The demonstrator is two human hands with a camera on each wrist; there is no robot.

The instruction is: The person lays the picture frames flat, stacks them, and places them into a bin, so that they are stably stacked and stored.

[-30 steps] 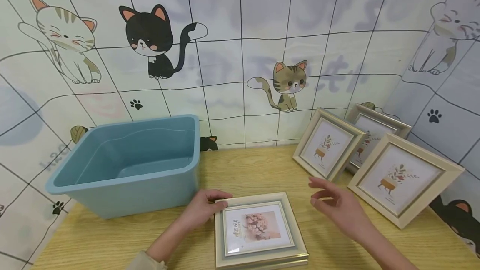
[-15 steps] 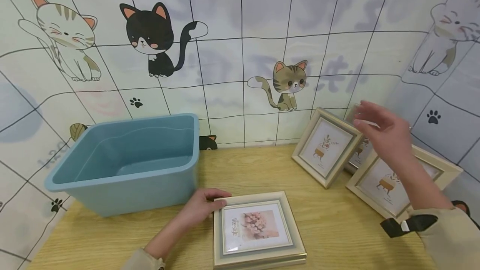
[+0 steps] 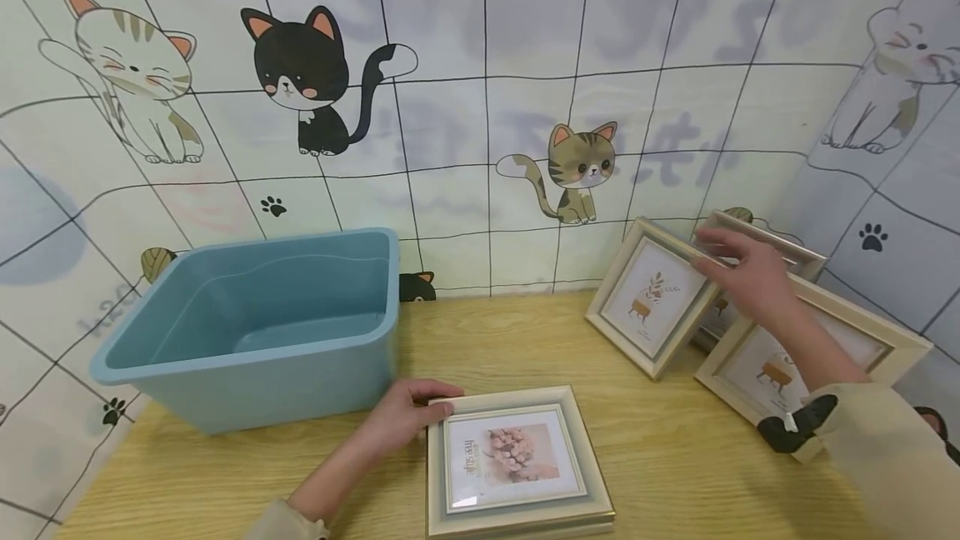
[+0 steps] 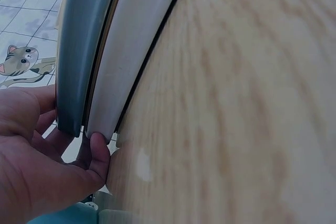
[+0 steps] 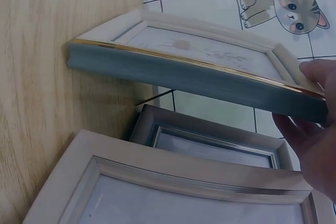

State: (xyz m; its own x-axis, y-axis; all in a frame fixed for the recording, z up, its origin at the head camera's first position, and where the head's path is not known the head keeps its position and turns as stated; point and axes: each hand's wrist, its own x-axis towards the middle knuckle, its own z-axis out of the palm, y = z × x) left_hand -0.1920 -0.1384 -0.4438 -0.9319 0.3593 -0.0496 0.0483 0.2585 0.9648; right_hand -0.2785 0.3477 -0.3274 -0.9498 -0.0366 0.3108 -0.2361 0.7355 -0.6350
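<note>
In the head view my left hand (image 3: 408, 415) holds the upper left corner of a stack of cream picture frames (image 3: 592, 473). The top one shows a pink flower print. The left wrist view shows my fingers (image 4: 100, 156) at the end of the stacked frame edges (image 4: 121, 51). On the right, my right hand (image 3: 753, 273) pinches the top corner of a standing picture frame (image 3: 651, 294) with a plant print. In the right wrist view, the thumb is on that frame's front and fingers are behind its blue-grey edge (image 5: 194, 80).
Two more standing frames, a larger cream frame (image 3: 903, 344) and a silvery one (image 3: 806, 255), stand close behind and beside the pinched frame. A blue plastic tub (image 3: 262, 386) stands at the left on the wooden table (image 3: 495, 332). A cat-patterned wall (image 3: 450, 123) rises behind.
My right hand has moved from the table's middle right up over the standing frames, then down onto the left one's top corner. The left hand stays at the stack.
</note>
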